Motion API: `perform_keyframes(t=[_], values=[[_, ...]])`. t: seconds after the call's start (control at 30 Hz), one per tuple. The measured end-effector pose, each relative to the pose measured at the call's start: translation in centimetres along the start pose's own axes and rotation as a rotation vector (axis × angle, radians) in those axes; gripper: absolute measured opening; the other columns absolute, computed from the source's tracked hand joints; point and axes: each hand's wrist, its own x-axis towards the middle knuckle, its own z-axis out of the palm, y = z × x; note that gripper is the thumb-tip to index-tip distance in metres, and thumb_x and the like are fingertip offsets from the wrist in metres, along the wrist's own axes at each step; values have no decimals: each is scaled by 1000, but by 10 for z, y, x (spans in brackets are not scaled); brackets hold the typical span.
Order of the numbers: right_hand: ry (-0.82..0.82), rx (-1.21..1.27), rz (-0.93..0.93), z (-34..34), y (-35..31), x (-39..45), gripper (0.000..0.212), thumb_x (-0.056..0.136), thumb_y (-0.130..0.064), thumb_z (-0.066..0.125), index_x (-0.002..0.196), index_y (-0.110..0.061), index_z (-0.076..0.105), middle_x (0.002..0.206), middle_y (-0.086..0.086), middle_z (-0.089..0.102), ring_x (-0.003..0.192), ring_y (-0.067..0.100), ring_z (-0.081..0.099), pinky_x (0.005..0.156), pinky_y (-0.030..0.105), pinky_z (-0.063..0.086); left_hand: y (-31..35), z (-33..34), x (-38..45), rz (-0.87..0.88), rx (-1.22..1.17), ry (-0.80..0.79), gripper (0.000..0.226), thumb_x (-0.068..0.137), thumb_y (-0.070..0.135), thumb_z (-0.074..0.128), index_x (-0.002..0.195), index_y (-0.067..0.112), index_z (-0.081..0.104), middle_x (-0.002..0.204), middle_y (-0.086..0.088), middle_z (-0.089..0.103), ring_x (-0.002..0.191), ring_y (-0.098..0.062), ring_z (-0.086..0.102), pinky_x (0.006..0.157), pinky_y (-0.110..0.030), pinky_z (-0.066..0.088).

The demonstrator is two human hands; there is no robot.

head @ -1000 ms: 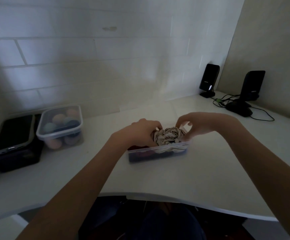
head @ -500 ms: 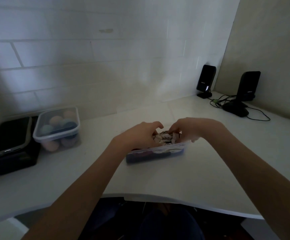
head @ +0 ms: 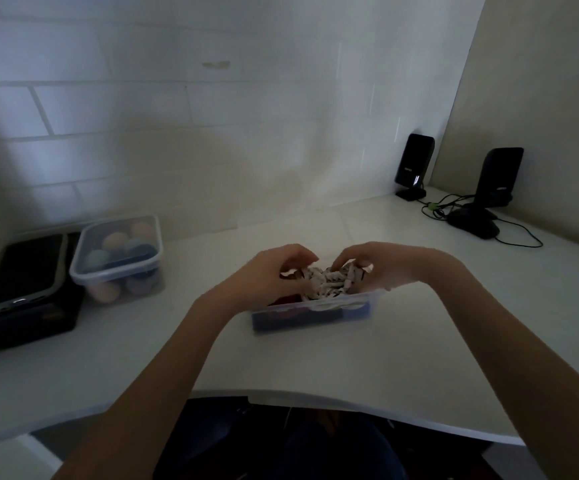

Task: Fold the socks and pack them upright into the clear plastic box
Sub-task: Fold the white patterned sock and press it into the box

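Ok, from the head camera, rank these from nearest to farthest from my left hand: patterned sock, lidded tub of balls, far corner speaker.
1. Patterned sock, touching the left hand, in the box.
2. Lidded tub of balls, to the left.
3. Corner speaker, far right by the wall.

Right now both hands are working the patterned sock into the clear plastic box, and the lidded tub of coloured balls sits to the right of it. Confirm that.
Not quite. The head view shows the lidded tub of coloured balls to the left of the clear plastic box, beside a black case. The rest holds: the left hand and the right hand both grip the patterned sock at the box.
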Motion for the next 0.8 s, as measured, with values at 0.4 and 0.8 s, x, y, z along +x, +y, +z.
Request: perform_keyframes(t=[0.4, 0.8], values=[[570, 926, 52, 44, 3, 18, 57, 94, -52, 37, 142, -20, 33, 145, 4, 42, 131, 24, 42, 110, 42, 33, -18, 31, -14, -397, -764, 688, 55, 99, 44, 25, 146, 17, 21, 153, -3, 29, 139, -20, 29, 117, -36, 20], [650, 1645, 2, 55, 4, 32, 42, 97, -44, 34, 118, -20, 60, 110, -5, 63, 96, 18, 62, 73, 32, 52, -28, 29, 0, -311, -809, 792, 46, 99, 42, 12, 108, 24, 54, 106, -2, 59, 88, -12, 61, 103, -41, 43]])
